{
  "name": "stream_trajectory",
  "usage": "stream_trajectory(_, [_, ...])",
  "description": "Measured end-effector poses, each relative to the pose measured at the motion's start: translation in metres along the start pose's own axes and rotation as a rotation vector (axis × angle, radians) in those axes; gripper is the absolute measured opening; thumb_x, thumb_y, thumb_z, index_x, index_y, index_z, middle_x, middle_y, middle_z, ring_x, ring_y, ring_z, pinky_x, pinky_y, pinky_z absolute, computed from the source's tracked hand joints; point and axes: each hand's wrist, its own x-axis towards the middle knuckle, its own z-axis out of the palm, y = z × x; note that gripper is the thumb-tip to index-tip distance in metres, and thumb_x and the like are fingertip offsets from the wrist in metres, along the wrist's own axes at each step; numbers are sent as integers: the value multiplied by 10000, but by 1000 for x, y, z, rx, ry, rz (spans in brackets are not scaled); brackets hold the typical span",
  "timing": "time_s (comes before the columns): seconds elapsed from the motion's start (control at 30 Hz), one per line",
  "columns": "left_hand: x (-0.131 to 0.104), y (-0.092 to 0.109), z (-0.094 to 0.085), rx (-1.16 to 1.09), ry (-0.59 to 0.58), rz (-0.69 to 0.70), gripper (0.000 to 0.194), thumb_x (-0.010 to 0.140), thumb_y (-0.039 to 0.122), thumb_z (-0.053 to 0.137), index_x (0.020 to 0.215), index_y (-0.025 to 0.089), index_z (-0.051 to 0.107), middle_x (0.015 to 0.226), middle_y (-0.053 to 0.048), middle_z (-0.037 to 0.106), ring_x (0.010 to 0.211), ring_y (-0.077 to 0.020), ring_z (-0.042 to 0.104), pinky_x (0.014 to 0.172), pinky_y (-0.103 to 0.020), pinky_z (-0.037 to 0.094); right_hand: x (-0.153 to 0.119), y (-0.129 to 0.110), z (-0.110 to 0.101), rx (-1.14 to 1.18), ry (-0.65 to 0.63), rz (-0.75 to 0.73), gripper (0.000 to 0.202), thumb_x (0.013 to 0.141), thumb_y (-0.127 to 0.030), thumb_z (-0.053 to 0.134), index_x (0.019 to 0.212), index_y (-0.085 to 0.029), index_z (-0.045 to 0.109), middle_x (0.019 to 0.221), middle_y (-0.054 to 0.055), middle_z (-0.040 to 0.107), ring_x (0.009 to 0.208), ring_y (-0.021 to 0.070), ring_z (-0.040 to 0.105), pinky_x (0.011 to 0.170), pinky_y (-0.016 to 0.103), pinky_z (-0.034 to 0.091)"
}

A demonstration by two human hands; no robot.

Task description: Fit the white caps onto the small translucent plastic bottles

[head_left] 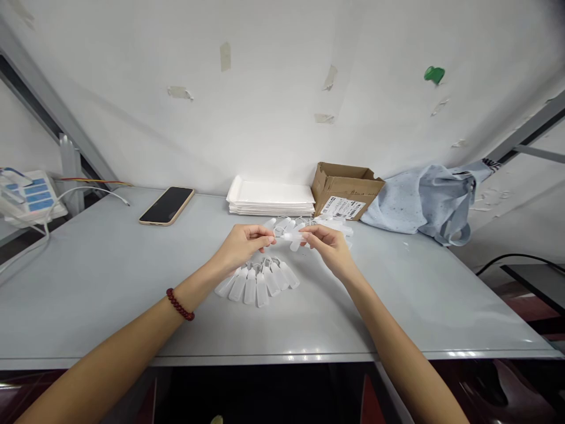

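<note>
Near the middle of the table, my right hand [329,244] pinches a small translucent white plastic piece [289,237] with a tapered end pointing left. At that end, my left hand [251,241] has thumb and forefinger closed around a thin dark tip or strand, too small to make out fully. Just below my left hand, several similar flat white pieces [261,285] lie fanned out, with thin white loops at their tops. Behind my hands is a looser group of the same pieces [338,224], partly hidden by my fingers.
A stack of white padded envelopes [271,197] and an open cardboard box [346,185] stand against the wall. Right of the box lies a light blue cloth bag [419,200]. A phone [168,206], a white cable [88,188] and a white-and-blue device [35,197] are on the left.
</note>
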Motion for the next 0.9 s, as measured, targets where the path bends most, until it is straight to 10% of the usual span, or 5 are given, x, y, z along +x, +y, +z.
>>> stream_trajectory(0.9, [-3,1,3,-4,15,-51,120,686,256,671,750,161,710,748,-22,679,660,-124,531,669,-266,414,-2,4,9,-27,-26,-12,262,803,-396,575,844,-160,680,690,29,628,664,146,541,596,269,389])
